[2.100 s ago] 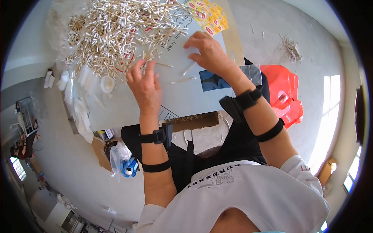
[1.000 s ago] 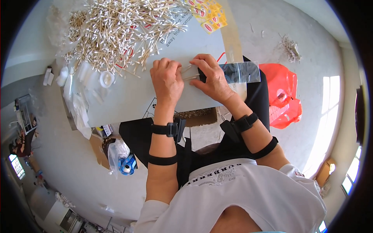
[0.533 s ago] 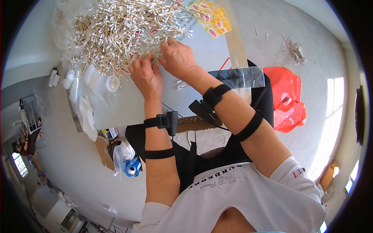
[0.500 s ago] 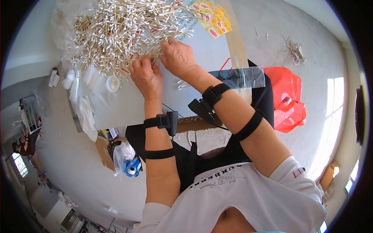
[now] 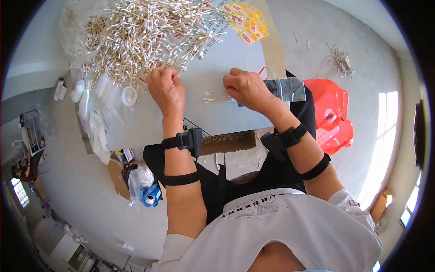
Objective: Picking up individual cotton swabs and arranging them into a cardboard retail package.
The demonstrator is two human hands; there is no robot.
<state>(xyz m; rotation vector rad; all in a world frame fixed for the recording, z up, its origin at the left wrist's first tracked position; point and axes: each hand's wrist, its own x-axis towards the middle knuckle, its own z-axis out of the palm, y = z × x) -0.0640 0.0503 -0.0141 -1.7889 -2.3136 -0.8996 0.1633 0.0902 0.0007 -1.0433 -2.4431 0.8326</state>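
A big heap of cotton swabs (image 5: 136,38) with white tips and pale sticks covers the far left of the table. At its near edge is my left hand (image 5: 166,90), fingers bent and drawn together; whatever they hold is hidden. My right hand (image 5: 247,88) is further right, over the bare tabletop, its fingers curled closed beside a small group of swabs (image 5: 217,98) lying on the table. I cannot make out anything between its fingers. A strip of clear and dark plastic film (image 5: 290,89) lies by my right wrist.
Yellow printed packets or labels (image 5: 247,22) lie beyond my right hand. A round white container (image 5: 129,96) and clear plastic bags (image 5: 97,122) sit at the table's left. Below the near edge is a cardboard box (image 5: 231,144). A red bag (image 5: 328,113) rests to the right.
My right hand has moved right and nearer, away from the heap to beside the small group of swabs. My left hand stays at the heap's edge, shifted only slightly.
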